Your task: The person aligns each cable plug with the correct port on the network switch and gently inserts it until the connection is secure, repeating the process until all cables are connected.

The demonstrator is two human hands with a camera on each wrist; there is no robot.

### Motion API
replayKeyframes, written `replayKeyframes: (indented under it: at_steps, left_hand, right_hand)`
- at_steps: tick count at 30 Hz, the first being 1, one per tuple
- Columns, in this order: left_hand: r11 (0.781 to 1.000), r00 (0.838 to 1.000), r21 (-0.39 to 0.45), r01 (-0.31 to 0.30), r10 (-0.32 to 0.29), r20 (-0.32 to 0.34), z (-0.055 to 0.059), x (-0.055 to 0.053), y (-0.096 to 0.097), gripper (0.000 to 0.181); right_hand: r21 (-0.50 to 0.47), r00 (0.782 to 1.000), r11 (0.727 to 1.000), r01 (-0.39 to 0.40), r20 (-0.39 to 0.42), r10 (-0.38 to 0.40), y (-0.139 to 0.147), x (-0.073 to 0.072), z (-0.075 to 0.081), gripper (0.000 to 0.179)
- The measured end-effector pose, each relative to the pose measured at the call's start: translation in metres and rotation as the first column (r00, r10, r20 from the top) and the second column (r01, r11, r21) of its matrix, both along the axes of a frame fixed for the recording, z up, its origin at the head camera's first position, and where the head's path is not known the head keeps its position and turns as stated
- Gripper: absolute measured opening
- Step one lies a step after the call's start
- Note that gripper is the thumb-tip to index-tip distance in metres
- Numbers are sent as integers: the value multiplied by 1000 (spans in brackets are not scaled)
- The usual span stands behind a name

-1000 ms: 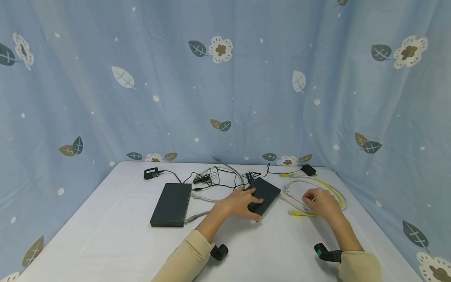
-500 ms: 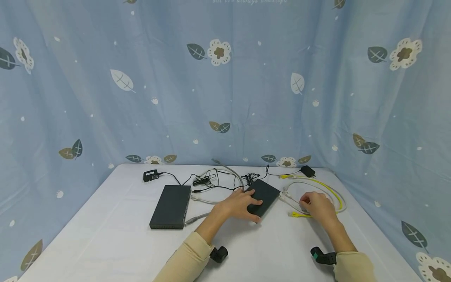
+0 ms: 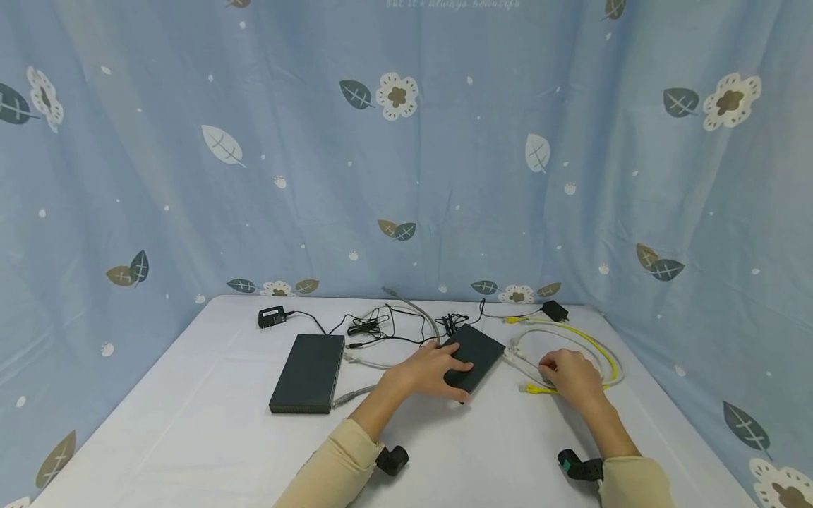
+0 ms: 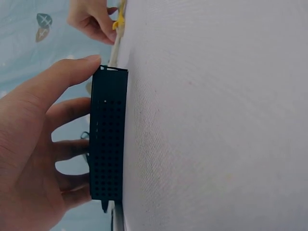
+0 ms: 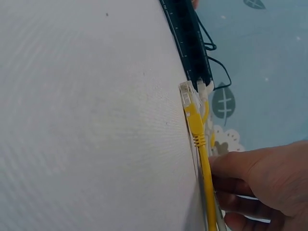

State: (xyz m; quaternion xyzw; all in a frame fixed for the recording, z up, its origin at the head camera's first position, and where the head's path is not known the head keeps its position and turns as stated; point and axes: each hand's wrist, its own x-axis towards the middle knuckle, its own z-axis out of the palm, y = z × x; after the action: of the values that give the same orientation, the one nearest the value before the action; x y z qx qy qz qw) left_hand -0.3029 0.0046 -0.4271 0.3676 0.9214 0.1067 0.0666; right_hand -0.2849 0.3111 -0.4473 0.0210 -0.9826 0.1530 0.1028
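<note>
My left hand (image 3: 427, 372) rests spread over a black network switch (image 3: 475, 355), fingertips on its top and thumb at its near edge. In the left wrist view the perforated side of this switch faces me, close along the cloth. To the right, my right hand (image 3: 574, 377) pinches a whitish network cable (image 3: 528, 368) between thumb and fingers. That cable runs to the switch's row of ports, where a pale plug (image 5: 202, 87) sits at the end port. Beside it lies a yellow network cable (image 5: 207, 183) with a clear plug.
A second, larger black switch (image 3: 308, 374) lies on the left of the white table (image 3: 190, 437). Grey cables (image 3: 356, 392) and tangled black leads (image 3: 368, 325) spread across the middle and back. Black power adapters stand at back left (image 3: 272, 316) and back right (image 3: 555, 310).
My right hand has shifted slightly left and nearer along the cables. The left hand stays on the switch. The head view has tilted up a little.
</note>
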Motion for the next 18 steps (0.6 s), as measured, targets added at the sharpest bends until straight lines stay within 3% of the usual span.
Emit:
replayKeyframes:
  at_steps: [10, 18]
  left_hand:
    - [1000, 1000, 17, -9, 9, -3, -1, 0, 1, 65]
    - [1000, 1000, 17, -4, 4, -17, -2, 0, 1, 64]
  right_hand:
    - [-5, 998, 999, -41, -45, 41, 1, -1, -2, 7]
    - [-32, 998, 998, -51, 21, 52, 0, -1, 2, 10]
